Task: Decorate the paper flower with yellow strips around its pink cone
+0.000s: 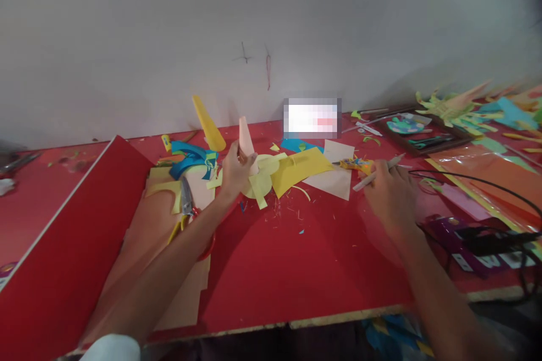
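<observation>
My left hand is closed around a pale peach paper cone, held upright above yellow paper cut-outs. My right hand rests on the red table with its fingers closed on a thin light-coloured pen or craft knife, whose tip points left toward a small orange and yellow glue tube. A yellow paper sheet and a beige sheet lie between the two hands.
Scissors with yellow handles lie on peach paper at the left, beside blue paper curls and a yellow cone. A red board leans at left. A framed tray, coloured paper scraps and black cables crowd the right.
</observation>
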`<action>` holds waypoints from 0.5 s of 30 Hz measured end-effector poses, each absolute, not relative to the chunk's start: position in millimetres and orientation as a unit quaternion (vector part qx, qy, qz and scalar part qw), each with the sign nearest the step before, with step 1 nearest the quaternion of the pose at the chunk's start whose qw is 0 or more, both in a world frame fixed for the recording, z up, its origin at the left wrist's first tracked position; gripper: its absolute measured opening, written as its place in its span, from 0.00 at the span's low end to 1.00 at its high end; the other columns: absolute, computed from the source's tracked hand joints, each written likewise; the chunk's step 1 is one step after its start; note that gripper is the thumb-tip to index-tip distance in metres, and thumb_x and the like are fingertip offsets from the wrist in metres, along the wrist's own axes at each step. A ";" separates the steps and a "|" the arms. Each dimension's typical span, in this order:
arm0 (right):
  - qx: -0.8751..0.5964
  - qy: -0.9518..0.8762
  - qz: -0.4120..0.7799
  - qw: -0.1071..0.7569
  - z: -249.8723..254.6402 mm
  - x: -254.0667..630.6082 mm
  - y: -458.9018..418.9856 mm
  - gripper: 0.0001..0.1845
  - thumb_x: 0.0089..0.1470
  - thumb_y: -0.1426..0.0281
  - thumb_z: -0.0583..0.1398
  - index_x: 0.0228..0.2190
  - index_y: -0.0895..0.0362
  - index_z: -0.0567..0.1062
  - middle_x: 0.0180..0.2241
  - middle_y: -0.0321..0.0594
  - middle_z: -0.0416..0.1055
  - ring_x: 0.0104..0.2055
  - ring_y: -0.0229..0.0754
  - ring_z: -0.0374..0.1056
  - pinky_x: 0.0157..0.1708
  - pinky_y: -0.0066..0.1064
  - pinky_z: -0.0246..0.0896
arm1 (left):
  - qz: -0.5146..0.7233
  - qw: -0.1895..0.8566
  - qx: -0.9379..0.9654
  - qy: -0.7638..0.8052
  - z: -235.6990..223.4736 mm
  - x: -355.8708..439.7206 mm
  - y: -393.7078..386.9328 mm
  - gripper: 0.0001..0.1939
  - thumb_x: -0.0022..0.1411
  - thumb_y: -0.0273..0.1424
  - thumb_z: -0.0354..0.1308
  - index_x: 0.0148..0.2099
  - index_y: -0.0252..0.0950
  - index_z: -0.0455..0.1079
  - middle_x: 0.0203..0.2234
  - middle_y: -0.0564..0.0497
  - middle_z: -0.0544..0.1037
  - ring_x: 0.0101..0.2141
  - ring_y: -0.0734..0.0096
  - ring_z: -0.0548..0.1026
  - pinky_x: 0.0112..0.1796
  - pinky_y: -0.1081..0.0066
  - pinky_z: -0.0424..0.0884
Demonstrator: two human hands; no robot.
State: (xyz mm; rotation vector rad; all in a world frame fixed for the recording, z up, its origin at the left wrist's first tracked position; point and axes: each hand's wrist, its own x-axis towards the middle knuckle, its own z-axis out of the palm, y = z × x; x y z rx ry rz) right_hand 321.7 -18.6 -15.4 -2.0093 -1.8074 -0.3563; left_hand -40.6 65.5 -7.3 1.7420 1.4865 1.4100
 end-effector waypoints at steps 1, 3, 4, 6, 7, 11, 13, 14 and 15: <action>-0.704 -0.657 -0.113 0.246 -11.7 314.3 -18.0 0.09 0.63 0.65 0.60 0.42 0.57 0.72 0.39 0.55 0.75 0.46 0.59 0.68 0.43 0.44 0.59 | 0.522 0.236 0.623 0.532 -6.7 -37.3 65.2 0.19 0.62 0.36 0.64 0.54 0.38 0.68 0.42 0.47 0.78 0.42 0.65 0.79 0.43 0.64 0.78; -0.646 -0.686 -0.044 0.331 -4.2 294.5 -16.0 0.09 0.63 0.63 0.60 0.42 0.54 0.71 0.40 0.50 0.76 0.44 0.55 0.70 0.43 0.43 0.62 | 0.545 0.260 0.617 0.505 -1.6 -30.2 60.1 0.19 0.63 0.36 0.64 0.54 0.39 0.67 0.45 0.46 0.78 0.44 0.65 0.79 0.42 0.67 0.79; -0.613 -0.703 0.000 0.361 -0.6 282.4 -14.7 0.09 0.63 0.62 0.60 0.42 0.53 0.71 0.41 0.48 0.76 0.45 0.54 0.71 0.44 0.43 0.64 | 0.547 0.271 0.621 0.491 1.6 -26.6 56.2 0.19 0.63 0.36 0.64 0.54 0.39 0.67 0.46 0.46 0.78 0.45 0.65 0.79 0.42 0.67 0.79; -0.550 -0.735 0.082 0.388 4.6 255.3 -11.7 0.10 0.63 0.63 0.59 0.45 0.52 0.71 0.43 0.46 0.77 0.46 0.53 0.72 0.46 0.44 0.66 | 0.531 0.285 0.643 0.473 6.1 -20.2 48.4 0.20 0.63 0.37 0.64 0.55 0.39 0.66 0.48 0.46 0.78 0.45 0.64 0.79 0.44 0.66 0.79; -0.525 -0.746 0.116 0.393 5.9 241.4 -9.9 0.11 0.63 0.63 0.60 0.47 0.51 0.71 0.44 0.46 0.77 0.45 0.53 0.73 0.46 0.44 0.67 | 0.515 0.289 0.659 0.466 6.8 -17.7 45.0 0.20 0.64 0.37 0.63 0.55 0.38 0.66 0.47 0.45 0.78 0.45 0.64 0.79 0.45 0.65 0.79; -0.479 -0.751 0.181 0.417 0.9 197.3 -1.4 0.19 0.61 0.64 0.62 0.53 0.49 0.69 0.51 0.47 0.75 0.53 0.55 0.71 0.49 0.48 0.68 | 0.410 0.271 0.745 0.452 2.5 -19.9 35.6 0.23 0.65 0.34 0.60 0.61 0.37 0.64 0.55 0.41 0.76 0.54 0.58 0.76 0.56 0.56 0.74; -0.502 -0.733 0.160 0.430 -5.5 186.5 2.3 0.17 0.61 0.63 0.62 0.51 0.49 0.70 0.48 0.47 0.76 0.51 0.56 0.71 0.49 0.49 0.67 | 0.332 0.234 0.788 0.462 1.0 -32.0 31.5 0.28 0.65 0.33 0.60 0.65 0.37 0.61 0.62 0.39 0.70 0.61 0.54 0.70 0.62 0.52 0.67; -0.511 -0.724 0.150 0.439 -8.8 183.6 3.5 0.16 0.61 0.62 0.63 0.50 0.50 0.71 0.47 0.47 0.76 0.49 0.56 0.71 0.48 0.49 0.67 | 0.296 0.212 0.802 0.474 1.1 -41.1 29.2 0.30 0.65 0.33 0.60 0.67 0.37 0.60 0.64 0.39 0.68 0.64 0.53 0.67 0.64 0.51 0.65; -0.516 -0.715 0.141 0.450 -11.9 182.0 4.0 0.15 0.61 0.62 0.63 0.49 0.50 0.71 0.46 0.47 0.76 0.48 0.56 0.71 0.48 0.49 0.67 | 0.268 0.190 0.808 0.489 1.6 -52.0 26.7 0.32 0.65 0.33 0.59 0.69 0.37 0.58 0.65 0.39 0.66 0.65 0.53 0.66 0.64 0.51 0.64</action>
